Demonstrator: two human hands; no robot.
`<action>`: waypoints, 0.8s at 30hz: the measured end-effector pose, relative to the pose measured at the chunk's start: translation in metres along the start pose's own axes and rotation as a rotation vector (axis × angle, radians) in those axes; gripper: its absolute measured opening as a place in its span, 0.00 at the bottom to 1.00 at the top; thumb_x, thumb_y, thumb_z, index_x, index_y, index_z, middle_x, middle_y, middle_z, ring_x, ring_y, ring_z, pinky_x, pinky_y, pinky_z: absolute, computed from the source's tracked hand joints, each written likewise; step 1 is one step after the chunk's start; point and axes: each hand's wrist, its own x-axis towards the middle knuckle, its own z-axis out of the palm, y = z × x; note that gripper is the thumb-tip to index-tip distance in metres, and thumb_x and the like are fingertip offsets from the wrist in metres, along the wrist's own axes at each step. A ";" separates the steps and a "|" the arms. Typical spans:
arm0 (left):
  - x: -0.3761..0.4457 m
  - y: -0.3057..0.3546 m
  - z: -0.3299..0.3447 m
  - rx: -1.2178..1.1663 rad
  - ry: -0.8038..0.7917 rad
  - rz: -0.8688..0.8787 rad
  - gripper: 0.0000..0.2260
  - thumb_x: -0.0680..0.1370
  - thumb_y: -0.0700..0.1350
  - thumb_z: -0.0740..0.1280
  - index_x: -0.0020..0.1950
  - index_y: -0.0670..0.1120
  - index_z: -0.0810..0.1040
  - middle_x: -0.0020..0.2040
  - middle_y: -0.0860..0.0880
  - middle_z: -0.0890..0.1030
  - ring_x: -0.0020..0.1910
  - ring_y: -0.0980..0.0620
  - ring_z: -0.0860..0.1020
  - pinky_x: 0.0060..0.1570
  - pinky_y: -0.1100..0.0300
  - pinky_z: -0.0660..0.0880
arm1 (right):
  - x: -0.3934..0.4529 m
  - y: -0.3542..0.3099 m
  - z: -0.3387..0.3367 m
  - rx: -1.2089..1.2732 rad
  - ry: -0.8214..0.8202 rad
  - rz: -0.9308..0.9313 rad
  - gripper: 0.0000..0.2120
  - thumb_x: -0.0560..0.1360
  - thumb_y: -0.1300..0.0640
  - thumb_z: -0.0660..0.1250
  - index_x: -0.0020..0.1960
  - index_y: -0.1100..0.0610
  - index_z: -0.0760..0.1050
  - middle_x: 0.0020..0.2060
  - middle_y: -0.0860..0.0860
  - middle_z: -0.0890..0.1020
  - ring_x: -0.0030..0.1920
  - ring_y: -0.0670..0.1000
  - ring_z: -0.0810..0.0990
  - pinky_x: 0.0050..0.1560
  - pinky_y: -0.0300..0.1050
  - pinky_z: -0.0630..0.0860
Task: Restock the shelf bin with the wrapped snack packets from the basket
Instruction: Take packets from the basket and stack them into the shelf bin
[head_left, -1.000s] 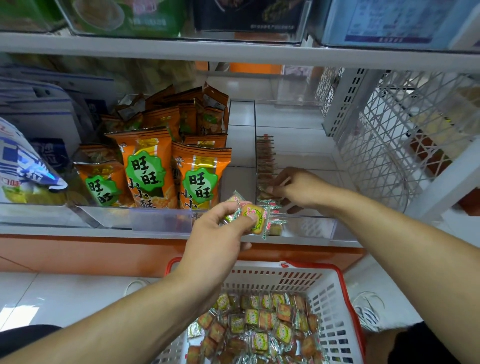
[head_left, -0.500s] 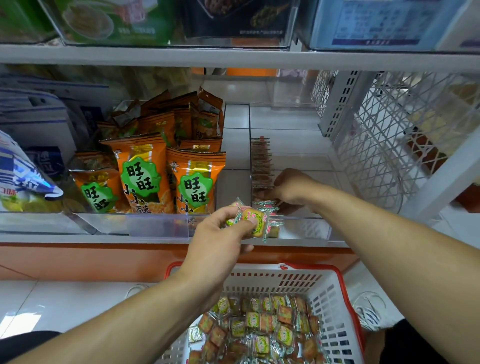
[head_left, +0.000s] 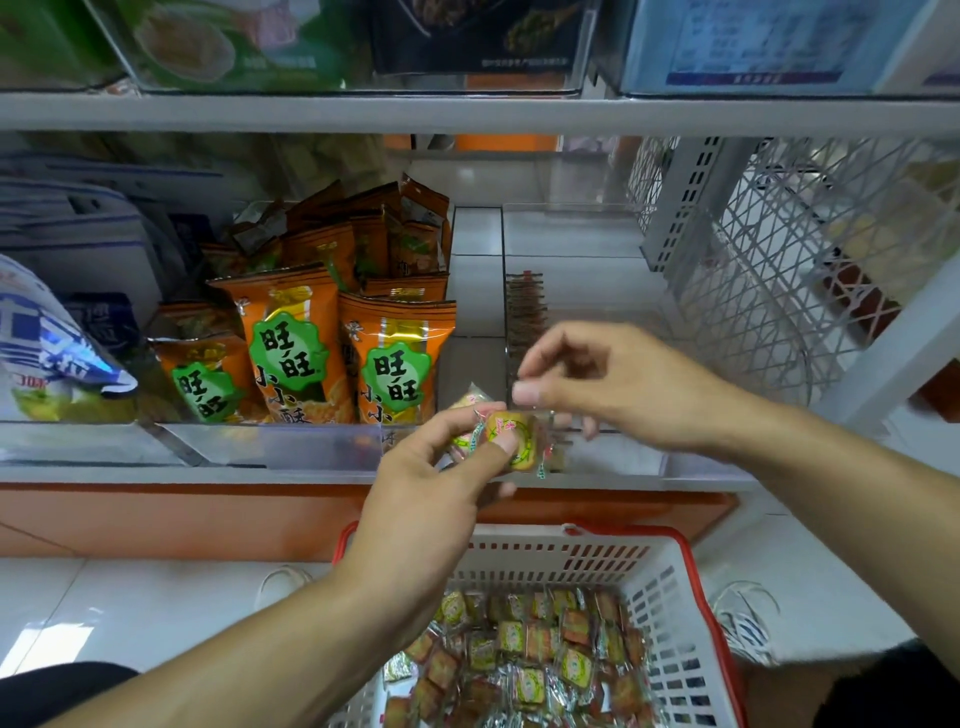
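Basket (head_left: 670, 582) below shelf bin (head_left: 613, 452); snack packets (head_left: 524, 649) in basket; bagged snacks (head_left: 332, 338) left of bin.

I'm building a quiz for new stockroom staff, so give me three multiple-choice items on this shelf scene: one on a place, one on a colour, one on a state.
1. Where is the basket?
A. on the top shelf
B. on the floor below the shelf
C. inside the clear bin

2. What colour is the basket's rim?
A. red
B. blue
C. black

3. What is the left hand doing?
A. hanging idle
B. pressing flat on the shelf
C. pinching wrapped snack packets

Key: 1 B, it sits low, under the shelf edge; 2 A, a red band runs along its white walls; 3 C, thumb and fingers close on the packets before the clear bin.
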 end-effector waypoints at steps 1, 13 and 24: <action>-0.001 0.001 -0.001 0.009 -0.013 0.029 0.11 0.74 0.50 0.77 0.56 0.55 0.86 0.55 0.53 0.86 0.49 0.53 0.86 0.57 0.50 0.82 | -0.012 -0.003 0.004 0.047 -0.038 0.005 0.23 0.63 0.37 0.79 0.50 0.48 0.80 0.39 0.48 0.84 0.36 0.47 0.82 0.36 0.49 0.82; -0.003 0.009 0.009 0.107 -0.120 0.280 0.37 0.77 0.50 0.70 0.78 0.72 0.53 0.58 0.53 0.85 0.57 0.53 0.84 0.61 0.53 0.80 | -0.035 -0.007 0.004 0.657 0.003 0.257 0.19 0.70 0.73 0.73 0.59 0.62 0.79 0.49 0.63 0.81 0.46 0.60 0.83 0.45 0.45 0.84; -0.001 0.004 0.026 0.320 -0.081 0.365 0.34 0.75 0.54 0.68 0.79 0.64 0.58 0.66 0.71 0.74 0.65 0.67 0.75 0.59 0.70 0.74 | -0.026 -0.001 -0.030 0.540 0.051 0.169 0.18 0.68 0.67 0.75 0.56 0.61 0.77 0.52 0.59 0.86 0.49 0.56 0.87 0.44 0.46 0.84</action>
